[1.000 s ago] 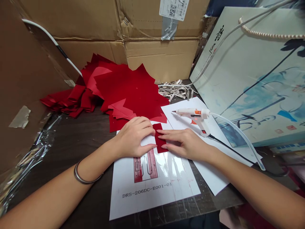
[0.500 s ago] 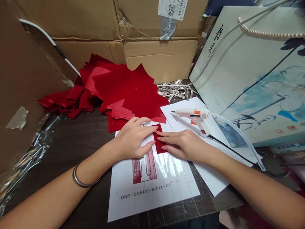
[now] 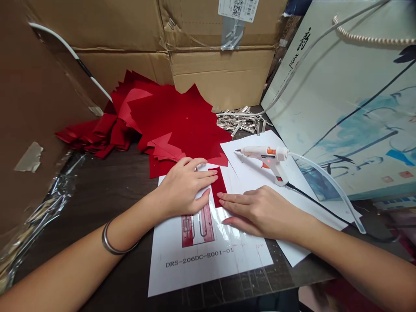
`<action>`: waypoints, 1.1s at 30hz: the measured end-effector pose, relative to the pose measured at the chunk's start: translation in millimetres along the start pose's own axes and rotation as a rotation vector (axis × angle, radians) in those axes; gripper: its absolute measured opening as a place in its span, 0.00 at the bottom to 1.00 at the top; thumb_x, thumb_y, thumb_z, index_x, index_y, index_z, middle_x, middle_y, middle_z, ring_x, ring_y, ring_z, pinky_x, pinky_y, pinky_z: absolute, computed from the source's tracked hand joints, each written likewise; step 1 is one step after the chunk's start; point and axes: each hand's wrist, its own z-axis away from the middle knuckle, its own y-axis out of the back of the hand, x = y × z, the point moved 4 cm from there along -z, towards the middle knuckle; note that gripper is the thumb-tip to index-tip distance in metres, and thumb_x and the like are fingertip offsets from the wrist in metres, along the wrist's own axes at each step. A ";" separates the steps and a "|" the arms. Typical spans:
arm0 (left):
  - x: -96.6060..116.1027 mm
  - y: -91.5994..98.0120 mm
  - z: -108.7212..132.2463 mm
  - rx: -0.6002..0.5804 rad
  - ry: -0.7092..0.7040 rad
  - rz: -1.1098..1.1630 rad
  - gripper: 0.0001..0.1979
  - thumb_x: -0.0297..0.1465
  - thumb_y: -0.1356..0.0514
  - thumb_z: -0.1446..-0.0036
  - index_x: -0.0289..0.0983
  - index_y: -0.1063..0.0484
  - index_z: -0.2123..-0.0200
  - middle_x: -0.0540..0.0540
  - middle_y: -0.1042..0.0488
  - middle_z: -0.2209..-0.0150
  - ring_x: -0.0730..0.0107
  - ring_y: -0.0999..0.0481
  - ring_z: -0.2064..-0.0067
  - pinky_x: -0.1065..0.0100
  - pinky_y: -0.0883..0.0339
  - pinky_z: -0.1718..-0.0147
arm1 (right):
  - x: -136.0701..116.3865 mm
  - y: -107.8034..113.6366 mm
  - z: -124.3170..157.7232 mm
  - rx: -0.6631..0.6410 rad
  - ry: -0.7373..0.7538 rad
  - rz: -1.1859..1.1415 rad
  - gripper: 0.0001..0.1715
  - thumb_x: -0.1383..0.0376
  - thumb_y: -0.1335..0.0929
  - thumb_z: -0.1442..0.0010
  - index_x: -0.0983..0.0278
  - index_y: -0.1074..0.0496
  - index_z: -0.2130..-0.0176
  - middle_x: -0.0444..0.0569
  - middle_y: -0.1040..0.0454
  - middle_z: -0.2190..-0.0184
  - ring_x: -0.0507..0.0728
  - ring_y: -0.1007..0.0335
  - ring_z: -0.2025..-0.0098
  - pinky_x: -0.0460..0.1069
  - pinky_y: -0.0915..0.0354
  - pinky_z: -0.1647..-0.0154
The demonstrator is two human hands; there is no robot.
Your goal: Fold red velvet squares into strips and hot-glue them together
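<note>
A small dark red rectangle [image 3: 219, 185] lies on a glossy white template sheet [image 3: 208, 255] printed with a red clip diagram and a code. My left hand [image 3: 183, 188] rests flat on the sheet, fingers stretched out, fingertips touching the red piece's left edge. My right hand [image 3: 256, 210] lies flat just below and right of the piece, fingers extended, tips at its lower corner. Neither hand grips anything.
A white glue gun [image 3: 268, 157] with orange trigger lies on white paper [image 3: 253, 173], its cable trailing right. Red sheets [image 3: 169, 119] are piled behind, with folded red pieces [image 3: 97, 134] at left, metal clips [image 3: 240, 121], cardboard boxes [image 3: 195, 69] and a printed bag [image 3: 351, 108].
My right hand has slid down and back off the red rectangle, uncovering most of it. My left hand stays nearly where it was.
</note>
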 end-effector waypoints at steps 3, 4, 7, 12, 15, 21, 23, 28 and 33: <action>0.4 0.1 0.1 0.002 0.000 -0.003 0.18 0.30 0.45 0.42 0.35 0.25 0.50 0.44 0.22 0.52 0.48 0.31 0.46 0.50 0.40 0.51 | -3.9 0.1 0.0 -0.014 0.010 -0.003 0.23 0.55 0.40 0.32 0.64 0.25 0.49 0.50 0.28 0.44 0.57 0.21 0.67 0.51 0.30 0.70; 0.6 0.1 0.1 0.005 -0.002 -0.004 0.18 0.29 0.45 0.42 0.36 0.25 0.50 0.44 0.22 0.52 0.49 0.31 0.47 0.50 0.40 0.52 | -5.0 -0.1 0.2 -0.016 0.014 -0.010 0.23 0.55 0.40 0.32 0.64 0.25 0.49 0.50 0.29 0.44 0.56 0.21 0.68 0.51 0.31 0.70; 1.2 -0.1 -0.1 0.035 -0.012 0.007 0.17 0.29 0.45 0.41 0.36 0.25 0.51 0.44 0.22 0.51 0.50 0.31 0.48 0.52 0.39 0.52 | -6.5 -1.5 1.2 -0.013 0.006 -0.007 0.23 0.55 0.40 0.32 0.64 0.25 0.49 0.52 0.29 0.43 0.56 0.21 0.69 0.52 0.31 0.71; -7.2 -1.7 -0.3 0.133 0.197 0.040 0.17 0.34 0.43 0.41 0.33 0.26 0.52 0.39 0.26 0.50 0.53 0.31 0.52 0.53 0.36 0.53 | -3.1 -1.4 1.3 0.051 -0.028 -0.088 0.19 0.58 0.38 0.33 0.63 0.24 0.52 0.46 0.26 0.46 0.57 0.21 0.65 0.51 0.30 0.71; -12.1 -6.5 0.1 0.091 0.306 0.058 0.20 0.40 0.42 0.41 0.33 0.26 0.51 0.38 0.28 0.51 0.53 0.31 0.53 0.52 0.36 0.53 | -2.2 5.4 -1.0 0.202 -0.021 -0.232 0.16 0.62 0.35 0.35 0.63 0.25 0.51 0.46 0.24 0.49 0.56 0.22 0.58 0.49 0.29 0.66; -11.4 -8.9 -0.1 0.056 0.305 0.082 0.18 0.41 0.42 0.40 0.34 0.26 0.53 0.40 0.29 0.51 0.55 0.32 0.54 0.52 0.37 0.52 | 27.4 3.4 -10.0 0.329 -0.690 -0.587 0.14 0.57 0.33 0.38 0.65 0.25 0.62 0.44 0.25 0.80 0.51 0.32 0.82 0.48 0.39 0.80; -11.3 -8.1 -0.2 0.063 0.307 0.109 0.17 0.40 0.42 0.40 0.35 0.26 0.54 0.40 0.29 0.51 0.55 0.32 0.54 0.51 0.37 0.52 | 34.6 -5.7 -17.4 0.168 -0.777 -0.745 0.16 0.55 0.31 0.41 0.66 0.26 0.65 0.44 0.29 0.85 0.51 0.38 0.85 0.47 0.46 0.85; -12.3 -4.3 0.3 0.134 0.365 0.261 0.18 0.38 0.39 0.42 0.35 0.29 0.52 0.40 0.28 0.51 0.54 0.31 0.53 0.51 0.35 0.52 | 45.7 -11.2 -26.9 0.063 -0.833 -0.987 0.11 0.61 0.29 0.44 0.66 0.29 0.73 0.41 0.36 0.86 0.47 0.48 0.85 0.46 0.54 0.85; -7.8 -4.7 3.8 0.319 0.543 0.819 0.23 0.40 0.35 0.45 0.38 0.31 0.48 0.40 0.26 0.50 0.57 0.26 0.52 0.54 0.30 0.52 | 37.7 -2.2 -24.7 0.267 -0.728 -1.187 0.15 0.55 0.30 0.42 0.64 0.31 0.66 0.34 0.45 0.88 0.45 0.56 0.85 0.44 0.60 0.84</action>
